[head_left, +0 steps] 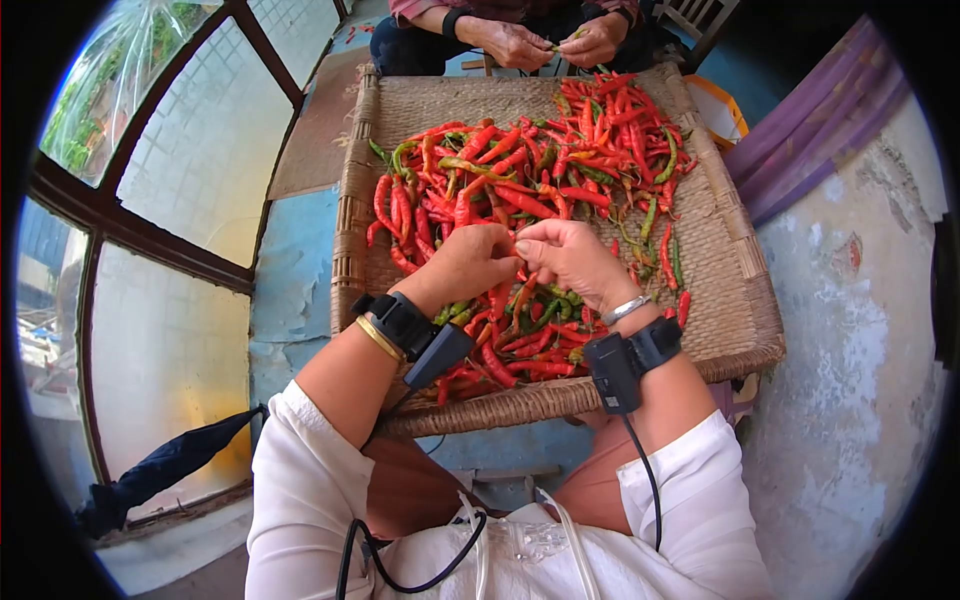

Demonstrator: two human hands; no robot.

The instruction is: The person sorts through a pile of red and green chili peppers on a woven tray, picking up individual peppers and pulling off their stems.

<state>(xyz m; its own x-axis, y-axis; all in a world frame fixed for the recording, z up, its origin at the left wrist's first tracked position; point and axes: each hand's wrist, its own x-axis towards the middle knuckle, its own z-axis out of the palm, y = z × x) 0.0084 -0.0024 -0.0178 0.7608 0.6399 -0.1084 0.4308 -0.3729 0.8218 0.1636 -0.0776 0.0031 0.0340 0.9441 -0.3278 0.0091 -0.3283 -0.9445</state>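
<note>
The left hand (468,262) and right hand (578,262) come close at the fingertips, but I can't tell if they grip anything, and many red and green peppers (525,202) lie under and past them in a big woven tray (722,270).

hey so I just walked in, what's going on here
A person's left hand and right hand come together over a loose heap of mostly red chili peppers, some green, on a woven tray. They seem to be pinching something small, but the fingers hide it. At the tray's far edge, another person's hands hold something small and greenish.
</note>
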